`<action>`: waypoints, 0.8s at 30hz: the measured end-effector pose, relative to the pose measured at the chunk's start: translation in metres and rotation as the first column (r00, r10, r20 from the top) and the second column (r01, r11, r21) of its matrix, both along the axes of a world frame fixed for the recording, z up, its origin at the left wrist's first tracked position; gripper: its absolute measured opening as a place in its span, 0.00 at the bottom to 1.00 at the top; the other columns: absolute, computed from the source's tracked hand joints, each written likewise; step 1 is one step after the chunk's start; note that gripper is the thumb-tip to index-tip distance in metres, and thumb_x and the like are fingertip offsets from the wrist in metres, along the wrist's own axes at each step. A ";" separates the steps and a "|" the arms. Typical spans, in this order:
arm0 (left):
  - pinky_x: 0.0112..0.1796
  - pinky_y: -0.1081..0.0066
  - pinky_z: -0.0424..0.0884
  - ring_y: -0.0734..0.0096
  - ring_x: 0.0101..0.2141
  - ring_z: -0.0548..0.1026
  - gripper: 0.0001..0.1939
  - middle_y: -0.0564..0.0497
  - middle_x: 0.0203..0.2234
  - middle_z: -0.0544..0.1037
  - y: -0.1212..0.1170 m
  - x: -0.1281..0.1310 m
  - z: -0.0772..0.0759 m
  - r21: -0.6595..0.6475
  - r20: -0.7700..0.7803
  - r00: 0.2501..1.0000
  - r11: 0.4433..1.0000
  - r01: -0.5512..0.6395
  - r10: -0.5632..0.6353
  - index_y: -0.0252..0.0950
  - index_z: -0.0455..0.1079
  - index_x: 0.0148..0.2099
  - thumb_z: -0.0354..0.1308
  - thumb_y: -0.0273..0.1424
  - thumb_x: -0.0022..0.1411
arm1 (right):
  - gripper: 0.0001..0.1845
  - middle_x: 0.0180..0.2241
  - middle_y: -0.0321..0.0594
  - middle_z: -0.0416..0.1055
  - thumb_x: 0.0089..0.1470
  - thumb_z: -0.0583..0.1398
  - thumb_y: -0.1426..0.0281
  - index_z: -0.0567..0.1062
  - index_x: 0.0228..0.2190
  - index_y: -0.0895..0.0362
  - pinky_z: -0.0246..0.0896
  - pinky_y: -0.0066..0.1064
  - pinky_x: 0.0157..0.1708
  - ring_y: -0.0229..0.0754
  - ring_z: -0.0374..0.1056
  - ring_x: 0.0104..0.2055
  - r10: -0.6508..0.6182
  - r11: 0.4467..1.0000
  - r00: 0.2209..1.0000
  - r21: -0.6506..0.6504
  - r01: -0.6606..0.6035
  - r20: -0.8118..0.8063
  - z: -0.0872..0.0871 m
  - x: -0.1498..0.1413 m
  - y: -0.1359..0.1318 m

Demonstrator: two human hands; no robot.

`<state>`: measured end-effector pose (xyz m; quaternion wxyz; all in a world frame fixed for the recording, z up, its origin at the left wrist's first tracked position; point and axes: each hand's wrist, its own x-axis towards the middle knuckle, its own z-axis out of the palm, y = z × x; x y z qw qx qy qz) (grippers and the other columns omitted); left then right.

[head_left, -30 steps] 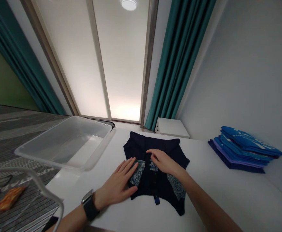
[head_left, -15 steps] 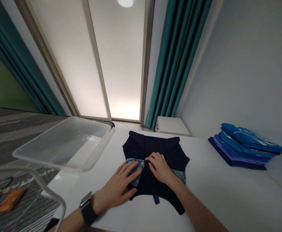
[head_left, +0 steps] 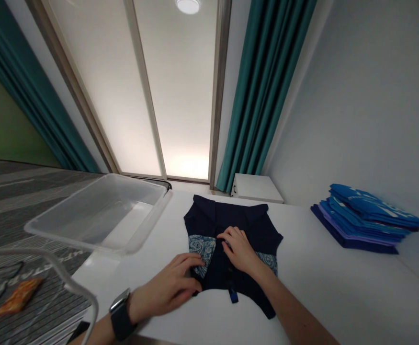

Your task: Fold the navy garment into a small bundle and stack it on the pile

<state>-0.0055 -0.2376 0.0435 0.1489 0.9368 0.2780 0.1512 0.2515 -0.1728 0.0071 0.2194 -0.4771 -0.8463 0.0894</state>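
Note:
A navy garment (head_left: 231, 215) lies partly folded on the white table, with blue-and-white swirl-patterned panels at its left and right sides and a short dark strap with a blue end (head_left: 232, 296) at its lower middle. My right hand (head_left: 241, 251) rests on the middle of the cloth, fingers bent with the tips touching it. At the lower left edge is my left hand (head_left: 178, 280), its fingertips over the patterned panel (head_left: 202, 247) and its thumb apart from them near the hem. A dark watch is on the left wrist.
Left of the garment stands a clear plastic bin (head_left: 130, 244). Folded blue and purple cloths are stacked (head_left: 367, 220) at the table's right. A white cabinet (head_left: 255, 187) is behind the table (head_left: 317, 292). A pale curved tube (head_left: 65, 275) crosses the lower left, above an orange packet (head_left: 18, 297).
My left hand has drawn back toward the lower left, uncovering more of the patterned panel, and its fingers have curled. My right hand stays in place on the garment.

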 end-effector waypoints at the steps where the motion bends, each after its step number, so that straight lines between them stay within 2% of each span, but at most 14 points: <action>1: 0.56 0.60 0.64 0.58 0.58 0.62 0.14 0.47 0.54 0.69 -0.001 -0.001 0.002 -0.010 0.015 1.000 1.000 0.003 -0.003 0.44 0.74 0.45 0.50 0.25 0.65 | 0.14 0.40 0.40 0.68 0.60 0.54 0.76 0.73 0.44 0.52 0.56 0.37 0.46 0.44 0.62 0.45 0.001 1.000 1.000 -0.002 -0.001 0.003 0.000 0.000 0.000; 5: 0.51 0.62 0.67 0.61 0.49 0.68 0.13 0.45 0.47 0.70 -0.003 -0.004 0.004 -0.008 0.045 0.999 1.000 0.013 -0.013 0.42 0.72 0.45 0.47 0.26 0.67 | 0.14 0.41 0.40 0.68 0.60 0.54 0.76 0.73 0.45 0.52 0.56 0.36 0.45 0.43 0.62 0.45 0.003 1.000 1.000 -0.007 -0.003 0.012 -0.001 0.000 0.001; 9: 0.48 0.63 0.68 0.63 0.45 0.70 0.12 0.45 0.44 0.72 -0.004 -0.008 0.005 0.022 0.012 0.999 0.999 0.033 -0.033 0.41 0.71 0.45 0.48 0.26 0.66 | 0.14 0.41 0.40 0.68 0.60 0.53 0.76 0.73 0.45 0.52 0.56 0.37 0.46 0.44 0.62 0.45 0.005 1.000 1.000 -0.013 -0.005 0.000 0.000 0.000 0.000; 19: 0.53 0.63 0.67 0.64 0.52 0.71 0.10 0.46 0.47 0.76 -0.008 -0.017 0.005 0.076 -0.003 0.997 0.994 0.073 -0.073 0.41 0.72 0.45 0.50 0.26 0.66 | 0.14 0.41 0.41 0.68 0.60 0.53 0.76 0.73 0.44 0.52 0.56 0.36 0.46 0.44 0.62 0.45 -0.002 1.000 1.000 -0.014 0.002 0.000 0.001 -0.001 0.000; 24: 0.54 0.65 0.66 0.65 0.54 0.70 0.13 0.46 0.47 0.77 -0.012 -0.021 0.005 0.056 -0.038 0.998 0.997 0.054 -0.052 0.39 0.70 0.49 0.49 0.24 0.66 | 0.14 0.41 0.41 0.69 0.60 0.53 0.76 0.73 0.45 0.52 0.56 0.37 0.46 0.44 0.63 0.45 0.000 1.000 1.000 -0.018 0.000 0.005 0.001 0.000 0.000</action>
